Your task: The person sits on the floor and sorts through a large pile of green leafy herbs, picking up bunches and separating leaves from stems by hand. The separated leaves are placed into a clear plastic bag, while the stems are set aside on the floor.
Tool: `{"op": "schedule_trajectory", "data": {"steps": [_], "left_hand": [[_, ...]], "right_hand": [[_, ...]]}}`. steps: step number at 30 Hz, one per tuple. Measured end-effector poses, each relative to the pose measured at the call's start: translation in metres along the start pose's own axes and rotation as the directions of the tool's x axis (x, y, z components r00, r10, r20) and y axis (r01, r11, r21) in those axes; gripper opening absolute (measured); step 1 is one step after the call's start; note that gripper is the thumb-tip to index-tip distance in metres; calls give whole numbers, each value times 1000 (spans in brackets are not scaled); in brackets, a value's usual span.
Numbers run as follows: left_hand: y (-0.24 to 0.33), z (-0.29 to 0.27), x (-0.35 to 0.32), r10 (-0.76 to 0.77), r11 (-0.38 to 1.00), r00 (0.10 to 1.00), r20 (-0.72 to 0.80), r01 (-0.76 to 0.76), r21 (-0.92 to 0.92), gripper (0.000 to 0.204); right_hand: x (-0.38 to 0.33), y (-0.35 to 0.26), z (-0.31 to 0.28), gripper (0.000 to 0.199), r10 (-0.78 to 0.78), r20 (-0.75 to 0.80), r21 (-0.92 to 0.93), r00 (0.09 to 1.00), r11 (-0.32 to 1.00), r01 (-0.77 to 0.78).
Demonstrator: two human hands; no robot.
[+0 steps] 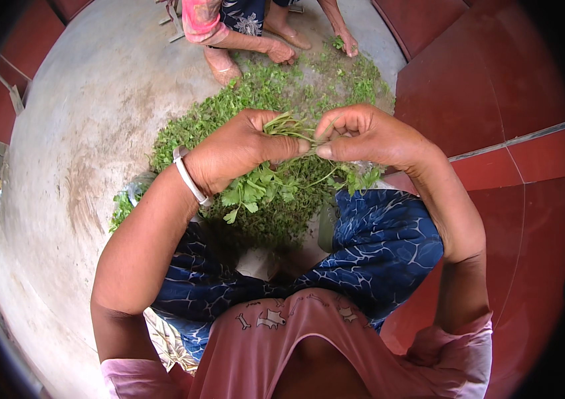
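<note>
Left hand [232, 151] is closing around a bunch of leafy green herbs [262, 186], leaves hanging below the fist, stem ends sticking out near the thumb. Right hand [362, 136] is pinching the thin stems [289, 125] between fingertips, touching the left hand. Bunch is sitting above the lap, over the herb pile [282, 93] spreading on the concrete floor [90, 133]. Another person's hands [281, 52] are working at the far side. Herbs look light, limp, easily bruised; better gripping at the stems, not the leaves.
</note>
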State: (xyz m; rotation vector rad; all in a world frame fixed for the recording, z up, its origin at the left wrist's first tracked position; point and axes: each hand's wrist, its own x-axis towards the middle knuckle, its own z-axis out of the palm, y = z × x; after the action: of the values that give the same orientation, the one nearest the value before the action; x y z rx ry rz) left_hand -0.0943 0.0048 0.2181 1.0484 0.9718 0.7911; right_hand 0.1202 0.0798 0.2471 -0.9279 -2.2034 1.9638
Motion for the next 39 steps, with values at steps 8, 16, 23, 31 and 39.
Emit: {"op": "schedule_trajectory", "data": {"steps": [8, 16, 23, 31, 39], "left_hand": [[-9, -3, 10, 54, 934, 993, 107, -88, 347, 18], [-12, -1, 13, 121, 856, 988, 97, -153, 493, 13], [-6, 8, 13, 114, 904, 992, -50, -83, 418, 11], [1, -18, 0, 81, 980, 987, -140, -105, -169, 18], [-4, -35, -2, 78, 942, 967, -244, -152, -301, 20]], "right_hand": [[0, 6, 1, 10, -46, -17, -84, 999, 996, 44], [0, 3, 3, 9, 107, 36, -285, 994, 954, -92], [-4, -1, 3, 4, 47, 27, -232, 999, 972, -40], [-22, 5, -8, 7, 10, -160, -19, 987, 1000, -13], [-36, 12, -22, 9, -15, -340, 194, 940, 977, 85]]}}
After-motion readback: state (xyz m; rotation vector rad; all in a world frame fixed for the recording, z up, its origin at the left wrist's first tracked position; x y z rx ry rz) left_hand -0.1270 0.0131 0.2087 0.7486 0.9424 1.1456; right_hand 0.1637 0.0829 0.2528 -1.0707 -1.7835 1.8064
